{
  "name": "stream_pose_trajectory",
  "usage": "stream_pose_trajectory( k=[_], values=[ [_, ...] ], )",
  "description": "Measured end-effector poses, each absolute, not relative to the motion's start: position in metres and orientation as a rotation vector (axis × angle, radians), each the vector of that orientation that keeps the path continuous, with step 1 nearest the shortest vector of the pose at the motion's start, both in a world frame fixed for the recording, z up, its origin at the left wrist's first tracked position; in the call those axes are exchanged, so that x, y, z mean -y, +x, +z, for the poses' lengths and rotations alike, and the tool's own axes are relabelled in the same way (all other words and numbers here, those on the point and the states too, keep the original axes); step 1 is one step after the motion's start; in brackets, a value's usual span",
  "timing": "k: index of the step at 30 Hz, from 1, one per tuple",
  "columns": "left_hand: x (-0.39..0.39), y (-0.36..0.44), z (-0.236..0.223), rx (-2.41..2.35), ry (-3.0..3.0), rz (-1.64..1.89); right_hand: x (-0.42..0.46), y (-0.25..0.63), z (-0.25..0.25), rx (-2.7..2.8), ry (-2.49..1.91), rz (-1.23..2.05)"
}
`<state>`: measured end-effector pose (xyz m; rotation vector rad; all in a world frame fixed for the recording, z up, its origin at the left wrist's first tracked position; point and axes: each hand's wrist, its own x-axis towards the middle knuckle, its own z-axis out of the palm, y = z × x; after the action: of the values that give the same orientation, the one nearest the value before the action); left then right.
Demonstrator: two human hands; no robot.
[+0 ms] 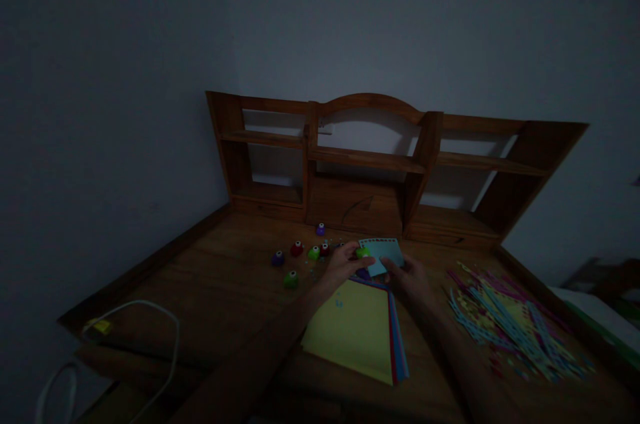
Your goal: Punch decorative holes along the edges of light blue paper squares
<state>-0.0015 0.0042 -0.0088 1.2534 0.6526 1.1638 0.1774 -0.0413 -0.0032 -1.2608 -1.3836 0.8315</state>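
My left hand is closed around a small green craft punch at the left edge of a light blue sheet of paper. A row of punched holes runs along the sheet's far edge. My right hand pinches the sheet at its right side, thumb on top. Left of my hands stand several more punches with round white buttons, among them a purple punch, a red punch and a green punch. Tiny paper bits are scattered around them.
A stack of coloured paper, yellow on top, lies before me. To the right spreads a heap of punched paper strips. A wooden shelf unit lines the back of the desk. A white cable and a yellow object lie front left.
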Motion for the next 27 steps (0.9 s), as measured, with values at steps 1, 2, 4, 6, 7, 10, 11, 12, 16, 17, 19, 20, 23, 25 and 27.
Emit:
stream_pose_trajectory(
  k=[1,2,4,6,7,10,11,12,16,17,19,20,23,25,27],
  values=[
    [-0.005,-0.001,-0.009,-0.650,1.255,1.161,0.040,0.178,-0.004,1.394,-1.259,0.825],
    [-0.005,-0.002,-0.010,-0.648,1.259,1.159,0.040,0.179,-0.006,1.405,-1.257,0.819],
    [-0.005,-0.002,-0.010,-0.642,1.273,1.154,0.038,0.181,-0.008,1.416,-1.258,0.814],
    [-0.005,-0.002,-0.011,-0.634,1.287,1.159,0.037,0.182,-0.011,1.410,-1.264,0.820],
    [-0.005,-0.002,-0.011,-0.633,1.291,1.165,0.036,0.183,-0.012,1.407,-1.263,0.824],
    [-0.006,-0.002,-0.012,-0.637,1.301,1.176,0.034,0.185,-0.014,1.425,-1.242,0.832],
    [-0.006,-0.002,-0.012,-0.637,1.301,1.178,0.034,0.185,-0.014,1.433,-1.234,0.833],
    [-0.007,-0.002,-0.012,-0.635,1.299,1.180,0.033,0.185,-0.015,1.437,-1.228,0.833],
    [-0.008,-0.001,-0.013,-0.634,1.296,1.171,0.032,0.186,-0.018,1.434,-1.211,0.844],
    [-0.009,-0.001,-0.013,-0.638,1.298,1.169,0.032,0.186,-0.018,1.430,-1.207,0.853],
    [-0.008,-0.001,-0.013,-0.647,1.299,1.168,0.032,0.186,-0.019,1.426,-1.201,0.873],
    [-0.008,-0.002,-0.012,-0.650,1.297,1.168,0.032,0.187,-0.019,1.426,-1.198,0.880],
    [-0.006,-0.003,-0.011,-0.676,1.298,1.171,0.033,0.187,-0.017,1.442,-1.201,0.878],
    [-0.006,-0.003,-0.012,-0.671,1.314,1.166,0.034,0.187,-0.015,1.448,-1.205,0.866],
    [-0.007,-0.003,-0.013,-0.650,1.328,1.158,0.034,0.186,-0.013,1.447,-1.203,0.857]
  ],
)
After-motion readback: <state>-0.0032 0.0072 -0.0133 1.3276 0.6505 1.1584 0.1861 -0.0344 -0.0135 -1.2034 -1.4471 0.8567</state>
